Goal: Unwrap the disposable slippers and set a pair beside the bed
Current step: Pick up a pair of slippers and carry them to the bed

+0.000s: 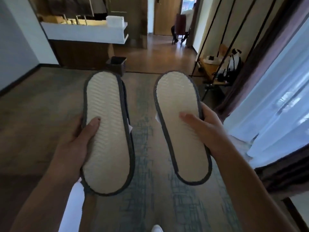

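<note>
The left thumb (93, 124) is laid flat on the ribbed sole of the left slipper (108, 131), with the remaining fingers hidden behind it, so the left hand (73, 144) is closed in a pinch across the slipper's outer edge. The right thumb (189, 117) is pressed likewise on the sole of the right slipper (182, 126), and the right hand (210, 129) is wrapped around its outer edge. Both slippers are held sole-up and toe-forward, side by side but apart, in the air above the patterned carpet (147, 190).

No wrapper can be seen on either sole; a small white scrap shows at the inner edge of each slipper, and whether it is a label or leftover packaging cannot be told. The unwrapping is judged done, the placing not yet.

Relative to the carpet, a dark waste bin (117, 64) stands at its far edge, a white sheer curtain (275, 106) hangs along its right side, and a white counter (83, 32) lies beyond it to the left. No bed is in view.

Each slipper is gripped by one edge only, so one could droop or slip if the pinch is loosened. Since the soles face up, the slippers could be set down upside down unless they are turned over first. With the bed unseen, they could be placed at the wrong spot.
</note>
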`<action>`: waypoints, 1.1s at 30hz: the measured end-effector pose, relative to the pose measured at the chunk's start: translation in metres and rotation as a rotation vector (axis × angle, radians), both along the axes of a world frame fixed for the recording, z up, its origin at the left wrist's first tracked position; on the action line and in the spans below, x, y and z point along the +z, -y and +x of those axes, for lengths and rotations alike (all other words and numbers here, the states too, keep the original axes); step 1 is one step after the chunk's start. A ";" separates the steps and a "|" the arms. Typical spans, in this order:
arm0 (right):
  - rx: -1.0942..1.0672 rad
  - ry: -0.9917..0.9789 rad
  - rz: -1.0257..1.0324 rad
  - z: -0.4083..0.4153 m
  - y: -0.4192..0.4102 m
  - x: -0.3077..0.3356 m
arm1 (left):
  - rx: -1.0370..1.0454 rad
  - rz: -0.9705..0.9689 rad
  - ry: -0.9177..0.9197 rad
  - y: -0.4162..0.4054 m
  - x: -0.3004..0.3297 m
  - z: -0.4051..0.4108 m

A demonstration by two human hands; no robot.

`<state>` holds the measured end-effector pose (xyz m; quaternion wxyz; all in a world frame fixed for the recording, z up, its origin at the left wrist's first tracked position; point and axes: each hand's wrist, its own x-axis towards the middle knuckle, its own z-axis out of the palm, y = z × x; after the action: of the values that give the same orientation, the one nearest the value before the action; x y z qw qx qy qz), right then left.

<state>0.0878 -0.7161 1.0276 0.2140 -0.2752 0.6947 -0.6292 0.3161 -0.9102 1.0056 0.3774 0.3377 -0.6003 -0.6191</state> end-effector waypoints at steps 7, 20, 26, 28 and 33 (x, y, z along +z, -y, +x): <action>0.197 0.071 0.066 -0.061 0.106 -0.028 | 0.196 0.091 -0.001 0.054 -0.022 -0.030; 0.425 0.090 0.174 -0.085 0.333 -0.060 | 0.457 0.149 0.058 0.196 -0.053 -0.005; 0.492 0.025 0.158 -0.085 0.436 -0.056 | 0.441 0.111 0.087 0.291 -0.053 -0.001; 0.527 0.032 0.150 -0.085 0.463 -0.057 | 0.448 0.095 0.083 0.316 -0.054 -0.001; 0.565 0.006 0.168 -0.096 0.527 -0.068 | 0.491 0.128 0.022 0.366 -0.064 -0.006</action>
<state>-0.0077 -1.2431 0.9599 0.4049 -0.4370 0.6396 -0.4858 0.3102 -1.2760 0.9418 0.4879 0.5031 -0.4640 -0.5419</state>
